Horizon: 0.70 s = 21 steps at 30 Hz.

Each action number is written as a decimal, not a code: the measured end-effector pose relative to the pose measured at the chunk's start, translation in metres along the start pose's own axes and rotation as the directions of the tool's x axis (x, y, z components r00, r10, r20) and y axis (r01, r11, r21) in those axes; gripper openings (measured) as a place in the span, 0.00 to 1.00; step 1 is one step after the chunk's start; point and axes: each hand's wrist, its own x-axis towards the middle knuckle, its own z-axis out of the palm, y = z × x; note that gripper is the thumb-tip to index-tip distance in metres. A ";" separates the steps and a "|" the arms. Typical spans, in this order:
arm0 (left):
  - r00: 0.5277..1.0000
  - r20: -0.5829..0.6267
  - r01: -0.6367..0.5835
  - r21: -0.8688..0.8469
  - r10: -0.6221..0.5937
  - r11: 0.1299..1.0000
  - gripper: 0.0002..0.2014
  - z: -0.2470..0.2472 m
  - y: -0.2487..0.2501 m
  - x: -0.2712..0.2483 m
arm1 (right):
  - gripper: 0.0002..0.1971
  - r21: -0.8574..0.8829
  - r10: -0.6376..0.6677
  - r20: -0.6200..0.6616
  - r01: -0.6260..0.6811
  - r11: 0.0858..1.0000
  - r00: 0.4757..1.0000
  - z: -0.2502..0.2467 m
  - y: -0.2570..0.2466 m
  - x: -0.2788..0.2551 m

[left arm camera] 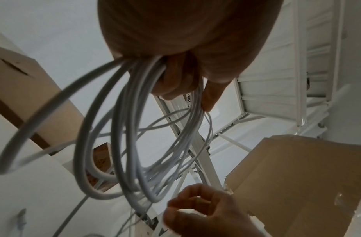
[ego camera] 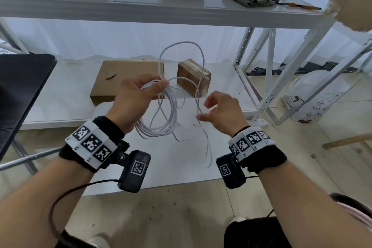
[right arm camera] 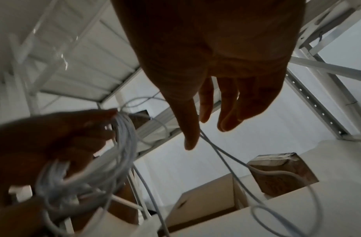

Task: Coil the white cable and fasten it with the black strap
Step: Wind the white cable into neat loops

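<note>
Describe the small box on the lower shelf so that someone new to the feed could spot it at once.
Start at the white shelving rack and drop to its lower shelf. Two cardboard items sit there: a wide flat carton and, to its right, the small box. It is the taller, cube-like one, wrapped in glossy tape, turned corner-on, with the white cable crossing in front.

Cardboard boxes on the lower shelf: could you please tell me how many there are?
2: a flat box on the left, and a smaller taped box just right of it. None seems hidden.
</note>
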 end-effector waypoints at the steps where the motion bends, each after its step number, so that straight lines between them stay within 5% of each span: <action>1: 1.000 -0.002 0.012 -0.014 -0.012 1.000 0.06 -0.001 0.001 0.000 | 0.20 -0.042 -0.007 0.012 0.008 0.999 1.000 0.003 0.003 0.001; 8: 0.998 0.042 0.042 -0.096 -0.038 0.994 0.06 -0.008 -0.001 0.000 | 0.25 -0.009 -0.043 0.042 0.043 0.999 0.998 0.029 0.008 0.009; 15: 0.999 0.039 0.036 -0.087 -0.032 0.996 0.09 -0.005 0.002 -0.001 | 0.04 0.061 -0.101 0.029 0.099 0.993 0.994 0.042 0.001 0.016; 21: 0.988 -0.092 0.107 -0.196 -0.127 0.975 0.05 -0.014 -0.004 0.006 | 0.04 0.208 -0.149 -0.031 0.152 0.966 0.988 0.028 -0.002 0.015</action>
